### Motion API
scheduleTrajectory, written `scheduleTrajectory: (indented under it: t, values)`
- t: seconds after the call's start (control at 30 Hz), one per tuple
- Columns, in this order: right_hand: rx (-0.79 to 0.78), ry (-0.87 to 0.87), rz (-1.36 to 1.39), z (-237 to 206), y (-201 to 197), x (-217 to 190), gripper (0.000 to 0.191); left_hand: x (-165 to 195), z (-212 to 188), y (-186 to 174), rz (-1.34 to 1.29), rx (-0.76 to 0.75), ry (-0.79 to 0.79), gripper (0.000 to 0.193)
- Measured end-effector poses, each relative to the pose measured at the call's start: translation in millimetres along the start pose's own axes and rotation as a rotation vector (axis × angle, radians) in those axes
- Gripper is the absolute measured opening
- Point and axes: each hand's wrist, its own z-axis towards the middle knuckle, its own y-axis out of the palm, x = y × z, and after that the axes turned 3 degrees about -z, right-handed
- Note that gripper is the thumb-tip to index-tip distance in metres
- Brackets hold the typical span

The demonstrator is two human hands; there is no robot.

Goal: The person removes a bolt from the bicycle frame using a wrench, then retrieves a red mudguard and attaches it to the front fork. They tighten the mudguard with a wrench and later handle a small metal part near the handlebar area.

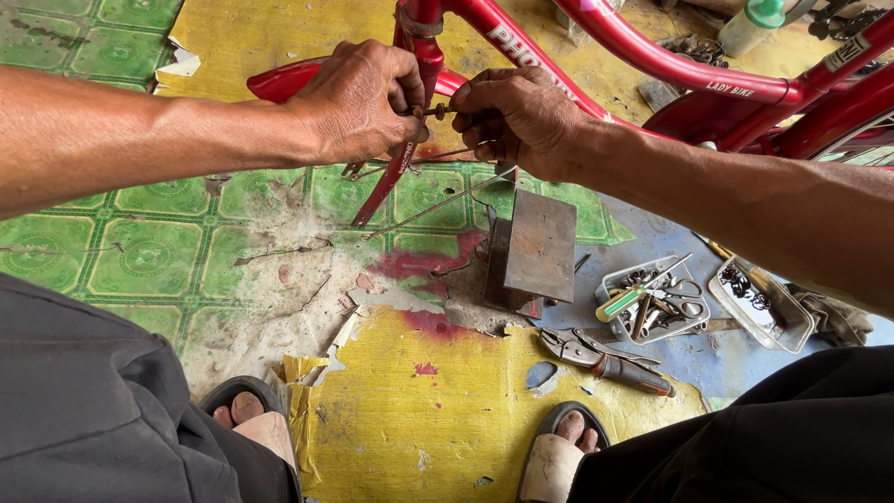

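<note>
A red bicycle frame [652, 61] stands in front of me, its red fork [396, 177] pointing down to the floor. My left hand [358, 98] and my right hand [521, 116] meet at the fork's tip. Between their fingertips they pinch a small threaded axle with nuts [433, 111]. Thin metal stays [438, 203] run down from under my hands toward the floor.
A rusty metal block [535, 247] sits on the torn green and yellow floor covering. Right of it are pliers [601, 359], a clear tray [616, 275] with scissors and a screwdriver, and a second tray [792, 340] of small parts. My sandalled feet [251, 424] are at the bottom.
</note>
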Motion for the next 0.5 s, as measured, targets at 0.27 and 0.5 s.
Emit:
scheduleTrajectory:
  t: [0.27,0.5]
  values:
    - [-0.012,-0.008,-0.100,-4.1,9.1,-2.1,0.013,7.0,0.1,-0.7,-0.028,-0.005,-0.031,0.027]
    - [-0.072,-0.003,-0.091,-3.4,10.8,-0.3,0.019,5.3,0.9,1.1,-0.040,-0.016,-0.023,0.020]
